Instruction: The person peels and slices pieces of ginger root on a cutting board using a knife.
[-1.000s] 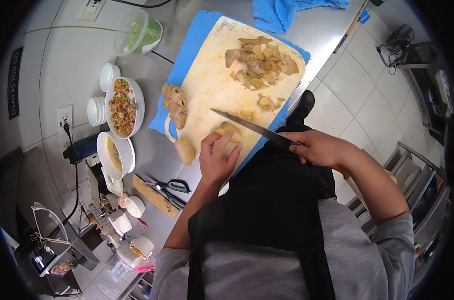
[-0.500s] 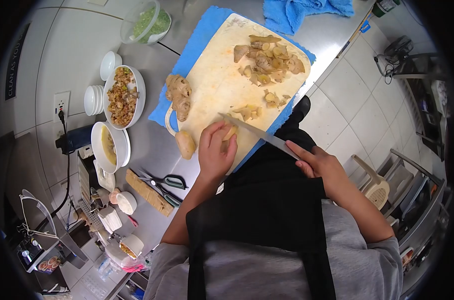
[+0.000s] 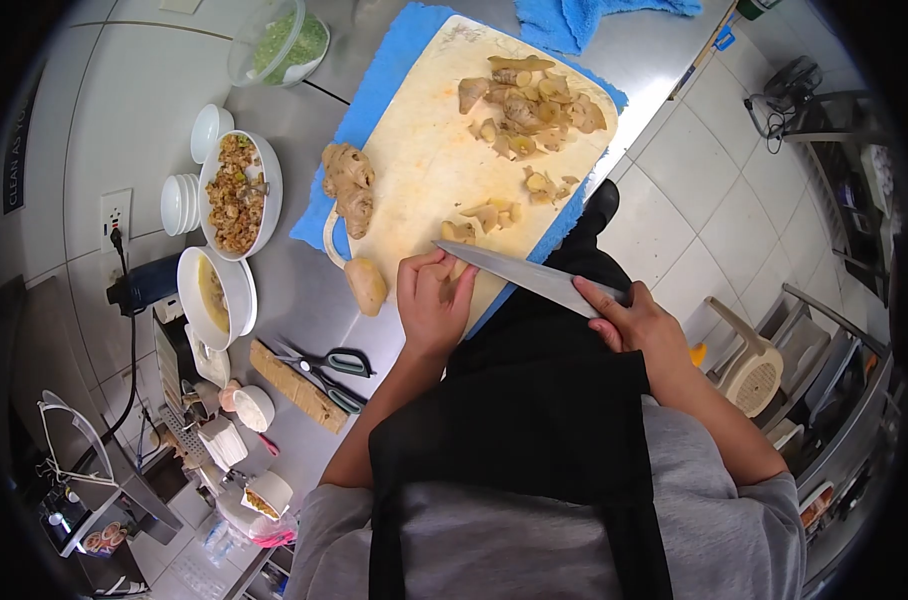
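Observation:
My left hand (image 3: 434, 305) grips a peeled piece of ginger (image 3: 458, 268) at the near edge of the cutting board (image 3: 404, 150). In my right hand (image 3: 634, 325) is a large knife (image 3: 519, 275), its tip at the left hand's fingertips beside the piece. Peelings and scraps (image 3: 529, 108) are heaped at the board's far right, with thin pieces (image 3: 494, 213) nearer the blade. An unpeeled ginger root (image 3: 349, 188) rests at the board's left edge. Below it, by the board's handle, sits a peeled piece (image 3: 366, 286).
On the metal counter left of the board stand a bowl of chopped brown food (image 3: 238, 195), a bowl with yellowish contents (image 3: 214, 298) and a tub of chopped greens (image 3: 284, 45). Scissors (image 3: 334, 375) lie beside a brown block (image 3: 296, 385). A blue cloth (image 3: 574, 20) is at the top.
The right hand has brought the knife from above the board down close to the left hand, its blade turning to show its flat side. The left hand's fingers have closed round the ginger.

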A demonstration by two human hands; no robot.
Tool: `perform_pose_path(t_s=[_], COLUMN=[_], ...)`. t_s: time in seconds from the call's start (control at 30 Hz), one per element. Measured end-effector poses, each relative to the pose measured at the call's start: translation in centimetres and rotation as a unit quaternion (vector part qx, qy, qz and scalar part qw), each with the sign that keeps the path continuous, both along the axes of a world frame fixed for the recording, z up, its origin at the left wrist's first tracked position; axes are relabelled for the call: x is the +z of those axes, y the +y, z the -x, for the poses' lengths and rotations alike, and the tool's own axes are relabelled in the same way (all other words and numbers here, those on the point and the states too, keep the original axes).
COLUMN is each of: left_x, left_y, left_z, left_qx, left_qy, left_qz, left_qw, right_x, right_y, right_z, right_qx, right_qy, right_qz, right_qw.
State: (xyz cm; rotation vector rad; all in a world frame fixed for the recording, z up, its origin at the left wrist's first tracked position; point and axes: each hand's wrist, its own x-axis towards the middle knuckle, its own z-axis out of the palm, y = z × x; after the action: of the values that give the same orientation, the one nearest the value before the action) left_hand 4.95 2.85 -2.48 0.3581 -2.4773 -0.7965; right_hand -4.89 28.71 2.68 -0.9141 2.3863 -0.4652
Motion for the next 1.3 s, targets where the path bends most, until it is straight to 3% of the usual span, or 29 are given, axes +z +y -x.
perform_pose_path(t_s=[0.3,0.47,0.57,0.77,0.87,1.3], left_x=[-0.2,0.0,0.0,0.3,0.3,0.2], left_y=[0.1,0.0,-0.3,-0.4,-0.3,-0.4], left_z=[0.1,0.3,0.4,0.6,0.6,0.6], left_qx=[0.001,0.002,-0.007,-0.01,-0.005,-0.013], left_qy=[0.011,0.018,0.022,0.019,0.012,0.015], left_qz=[-0.01,-0.015,-0.019,-0.014,-0.016,-0.025], left_qw=[1.0,1.0,1.0,1.0,1.0,0.999], right_x=[-1.5,-0.5,0.9,1.1,2.5,1.3], right_y=[-2.0,-1.4,-0.4,-0.7,-1.4,-1.2], right_z=[0.2,1.4,1.2,0.3,0.6,0.0], right_qx=[-0.018,-0.013,-0.003,-0.001,-0.008,-0.018], right_qy=[0.045,-0.066,-0.07,0.005,-0.014,0.001], right_qz=[0.065,0.043,0.041,0.021,-0.031,-0.016], right_qw=[0.997,0.997,0.997,1.0,0.999,1.0])
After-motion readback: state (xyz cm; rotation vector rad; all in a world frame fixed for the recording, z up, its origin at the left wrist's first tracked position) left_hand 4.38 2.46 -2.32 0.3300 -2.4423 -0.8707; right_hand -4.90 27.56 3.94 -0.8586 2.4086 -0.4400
